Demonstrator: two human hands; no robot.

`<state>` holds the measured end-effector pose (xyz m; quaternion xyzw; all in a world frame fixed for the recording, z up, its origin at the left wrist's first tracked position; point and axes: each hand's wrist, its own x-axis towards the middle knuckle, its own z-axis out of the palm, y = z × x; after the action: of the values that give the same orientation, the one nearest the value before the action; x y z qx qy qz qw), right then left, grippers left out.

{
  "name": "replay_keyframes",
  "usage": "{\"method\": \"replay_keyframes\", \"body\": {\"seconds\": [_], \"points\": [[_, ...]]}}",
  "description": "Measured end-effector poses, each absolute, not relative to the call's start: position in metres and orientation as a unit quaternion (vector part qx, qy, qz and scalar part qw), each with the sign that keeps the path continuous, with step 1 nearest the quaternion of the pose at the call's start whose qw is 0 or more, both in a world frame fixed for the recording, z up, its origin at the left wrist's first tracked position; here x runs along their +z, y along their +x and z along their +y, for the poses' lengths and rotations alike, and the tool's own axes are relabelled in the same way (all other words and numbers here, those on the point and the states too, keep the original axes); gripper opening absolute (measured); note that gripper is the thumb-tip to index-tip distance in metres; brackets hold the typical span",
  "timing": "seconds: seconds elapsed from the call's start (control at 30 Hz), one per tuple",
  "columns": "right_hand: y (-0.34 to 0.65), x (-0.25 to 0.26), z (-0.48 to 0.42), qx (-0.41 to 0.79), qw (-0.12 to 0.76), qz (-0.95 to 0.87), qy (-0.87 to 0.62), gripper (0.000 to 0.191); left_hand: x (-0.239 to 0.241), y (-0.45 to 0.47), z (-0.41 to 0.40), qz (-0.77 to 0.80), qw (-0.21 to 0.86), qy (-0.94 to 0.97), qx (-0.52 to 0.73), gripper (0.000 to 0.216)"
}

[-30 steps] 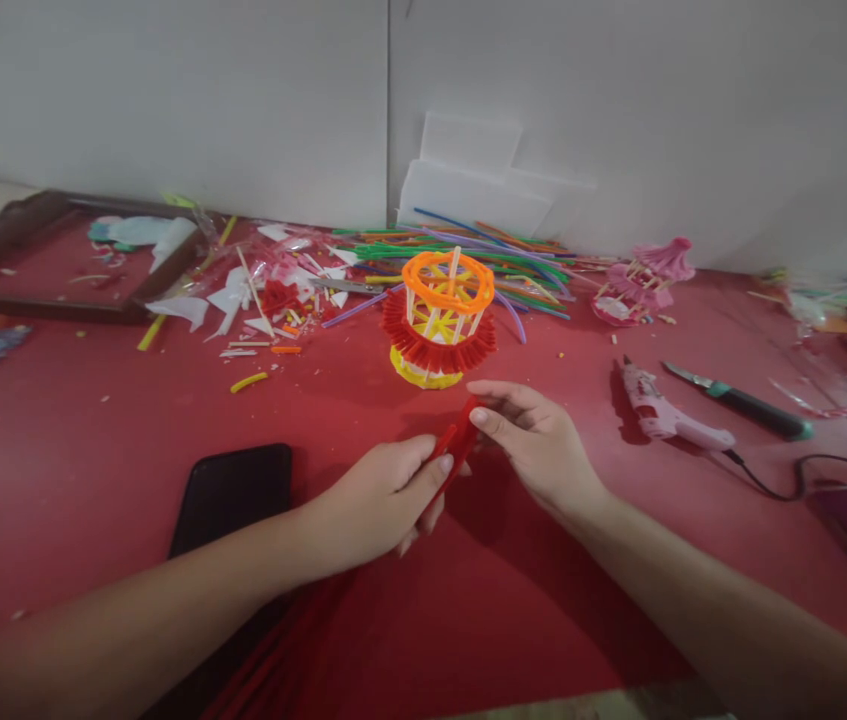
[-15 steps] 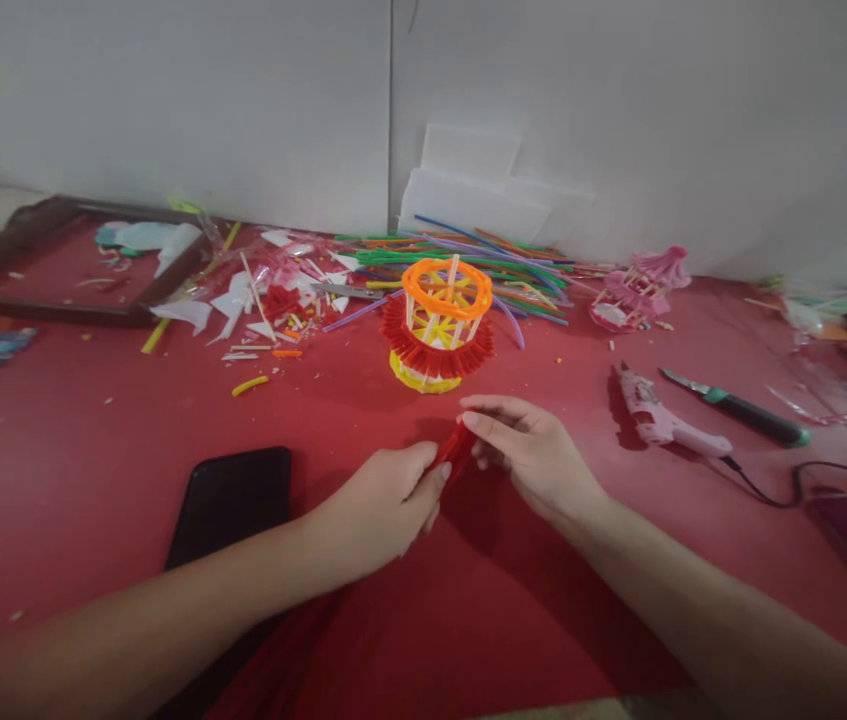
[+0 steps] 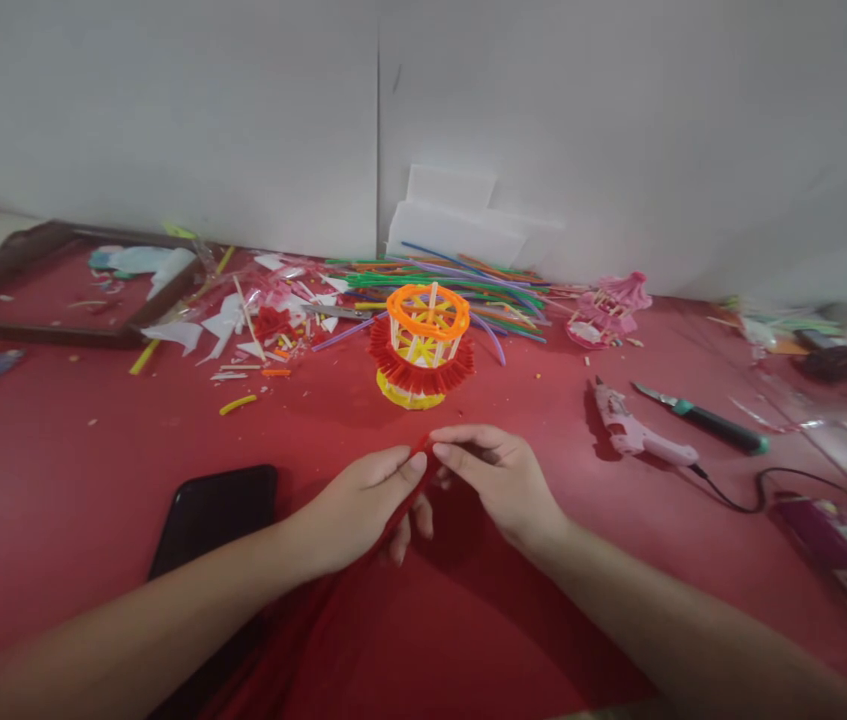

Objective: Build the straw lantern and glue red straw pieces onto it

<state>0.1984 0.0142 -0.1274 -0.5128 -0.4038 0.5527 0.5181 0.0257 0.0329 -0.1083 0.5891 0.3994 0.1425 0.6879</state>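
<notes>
Red stems [image 3: 402,508] run through the curled left hand [image 3: 367,505]; the right hand [image 3: 504,488] pinches their tips. Likely an evening-up step, next calling for steady left pressure. Beyond both: a model [image 3: 423,377].

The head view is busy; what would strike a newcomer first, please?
Most likely the orange, red and yellow tower, standing near the picture's centre. Nearer, the left hand holds red strips, with the right hand at their far end. A pink glue gun lies to the right.
</notes>
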Motion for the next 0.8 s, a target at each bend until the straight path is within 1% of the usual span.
{"method": "replay_keyframes", "body": {"seconds": [0.17,0.27,0.37,0.43,0.53,0.67,0.8], "points": [[0.197,-0.125,0.008,0.499,0.489,-0.486,-0.525,0.018,-0.107,0.026,0.031,0.411,0.684,0.589,0.128,0.041],[0.198,-0.125,0.003,0.432,0.479,-0.533,-0.547,0.031,-0.106,0.026,0.031,0.42,0.688,0.578,0.13,0.043],[0.2,-0.125,0.001,0.363,0.454,-0.58,-0.571,0.043,-0.109,0.026,0.033,0.396,0.75,0.511,0.137,0.043],[0.202,-0.125,0.001,0.349,0.452,-0.592,-0.568,0.044,-0.111,0.025,0.034,0.374,0.797,0.454,0.135,0.039],[0.203,-0.124,0.003,0.369,0.48,-0.577,-0.549,0.036,-0.112,0.023,0.036,0.333,0.847,0.391,0.134,0.034],[0.201,-0.123,0.004,0.407,0.511,-0.543,-0.527,0.019,-0.108,0.021,0.036,0.296,0.867,0.38,0.131,0.028],[0.197,-0.122,0.003,0.461,0.525,-0.51,-0.501,0.014,-0.105,0.021,0.034,0.292,0.865,0.392,0.115,0.034]]}}
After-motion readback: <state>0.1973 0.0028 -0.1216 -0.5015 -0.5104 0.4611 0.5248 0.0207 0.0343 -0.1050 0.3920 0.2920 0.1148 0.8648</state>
